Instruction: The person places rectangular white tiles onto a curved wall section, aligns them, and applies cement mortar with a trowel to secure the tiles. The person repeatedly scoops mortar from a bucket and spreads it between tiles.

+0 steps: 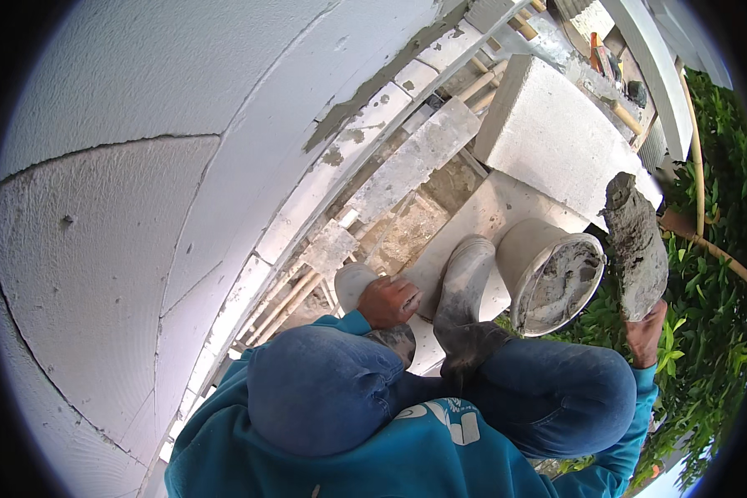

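Observation:
My right hand [644, 334] is closed at the lower end of a trowel [639, 249], whose long blade is thickly coated in grey mortar. The grip itself is hidden inside my fingers. Left of the trowel stands a white bucket [519, 249], tilted in view, with wet grey mortar [560, 282] inside. My left hand [389, 301] is curled into a loose fist in front of my left knee, close to my boot [354, 282]; nothing shows sticking out of it. My other dusty boot [463, 286] stands between that fist and the bucket.
A tall pale block wall [166, 166] rises along the left, with mortar smears on its lower ledge [373, 124]. Large white blocks [552, 133] lie ahead on the platform. Bamboo poles [286, 303] and gaps show beneath. Green leaves [705, 332] fill the right side beyond the edge.

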A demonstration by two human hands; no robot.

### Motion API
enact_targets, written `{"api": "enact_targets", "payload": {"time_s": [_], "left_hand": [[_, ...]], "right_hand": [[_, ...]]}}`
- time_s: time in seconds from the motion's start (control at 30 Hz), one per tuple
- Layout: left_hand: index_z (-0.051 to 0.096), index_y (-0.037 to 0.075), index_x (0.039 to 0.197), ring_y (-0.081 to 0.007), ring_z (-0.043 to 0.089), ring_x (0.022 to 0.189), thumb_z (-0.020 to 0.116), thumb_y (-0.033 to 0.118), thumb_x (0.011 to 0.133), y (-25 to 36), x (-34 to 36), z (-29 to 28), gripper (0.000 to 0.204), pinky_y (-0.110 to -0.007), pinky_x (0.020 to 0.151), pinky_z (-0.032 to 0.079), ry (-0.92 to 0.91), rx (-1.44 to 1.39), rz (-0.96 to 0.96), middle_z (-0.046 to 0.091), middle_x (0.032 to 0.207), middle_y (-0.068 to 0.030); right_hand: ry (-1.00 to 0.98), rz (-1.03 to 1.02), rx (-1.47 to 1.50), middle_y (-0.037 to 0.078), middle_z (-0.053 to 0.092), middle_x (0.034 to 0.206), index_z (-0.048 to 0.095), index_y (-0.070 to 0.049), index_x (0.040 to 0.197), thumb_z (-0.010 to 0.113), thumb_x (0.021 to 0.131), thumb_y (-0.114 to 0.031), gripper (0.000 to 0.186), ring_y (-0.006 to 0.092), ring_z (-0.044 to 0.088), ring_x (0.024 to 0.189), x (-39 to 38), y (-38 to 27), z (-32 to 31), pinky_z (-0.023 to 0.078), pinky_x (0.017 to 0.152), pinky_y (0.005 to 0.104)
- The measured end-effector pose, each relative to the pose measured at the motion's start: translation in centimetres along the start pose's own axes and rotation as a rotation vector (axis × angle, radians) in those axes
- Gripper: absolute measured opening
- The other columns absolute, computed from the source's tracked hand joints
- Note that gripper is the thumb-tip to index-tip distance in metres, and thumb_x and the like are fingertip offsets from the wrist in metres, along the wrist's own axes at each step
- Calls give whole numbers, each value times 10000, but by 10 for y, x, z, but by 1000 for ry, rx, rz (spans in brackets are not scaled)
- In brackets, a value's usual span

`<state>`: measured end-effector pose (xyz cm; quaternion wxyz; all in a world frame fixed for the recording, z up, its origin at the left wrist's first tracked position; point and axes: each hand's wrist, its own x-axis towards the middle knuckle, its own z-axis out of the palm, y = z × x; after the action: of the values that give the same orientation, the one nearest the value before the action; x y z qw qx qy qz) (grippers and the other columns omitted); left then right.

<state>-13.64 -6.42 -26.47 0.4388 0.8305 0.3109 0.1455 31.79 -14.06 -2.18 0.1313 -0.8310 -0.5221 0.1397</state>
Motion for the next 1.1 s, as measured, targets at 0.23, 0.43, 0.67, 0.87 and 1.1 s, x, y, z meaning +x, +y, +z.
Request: {"api": "enact_targets", "payload": {"time_s": [0.23, 0.43, 0.67, 0.87, 1.1], "left_hand": [[655, 130, 850, -248, 585, 633, 693, 237, 816, 7, -4, -4, 119, -371, 595, 494, 152, 82, -2, 600, 790, -42], [624, 116, 885, -285, 610, 744, 660, 281, 832, 7, -14, -1, 177, -409, 679, 505, 120, 71, -70, 593, 833, -80], [643, 145, 874, -286, 599, 771, 613, 299, 871, -2, -18, 13, 157, -424, 703, 496, 156, 98, -125, 624, 862, -67], [639, 131, 910, -299, 609, 841, 601, 313, 882, -1, -17, 20, 189, -433, 755, 495, 100, -1, -177, 626, 900, -87], [639, 127, 934, -306, 608, 854, 604, 317, 881, -1, -16, 18, 201, -437, 760, 491, 83, 12, -202, 625, 905, -98]], "right_hand": [[-582, -670, -219, 186, 622, 829, 663, 20, 959, 695, 697, -49, 272, 393, 623, 776, 192, -190, 26, 493, 701, 432], [-827, -1176, -304, 234, 666, 843, 641, 19, 881, 774, 716, -199, 304, 404, 661, 850, 233, -286, 194, 537, 793, 467], [-887, -1148, -505, 240, 679, 998, 657, 6, 992, 657, 788, -245, 323, 402, 657, 992, 248, -344, 350, 532, 868, 485], [-845, -1171, -423, 231, 676, 918, 614, -38, 1044, 668, 839, -298, 335, 404, 662, 921, 253, -320, 305, 523, 843, 511], [-702, -1257, -579, 152, 706, 902, 629, -76, 1035, 627, 875, -276, 256, 359, 681, 905, 239, -307, 349, 530, 797, 482]]}}
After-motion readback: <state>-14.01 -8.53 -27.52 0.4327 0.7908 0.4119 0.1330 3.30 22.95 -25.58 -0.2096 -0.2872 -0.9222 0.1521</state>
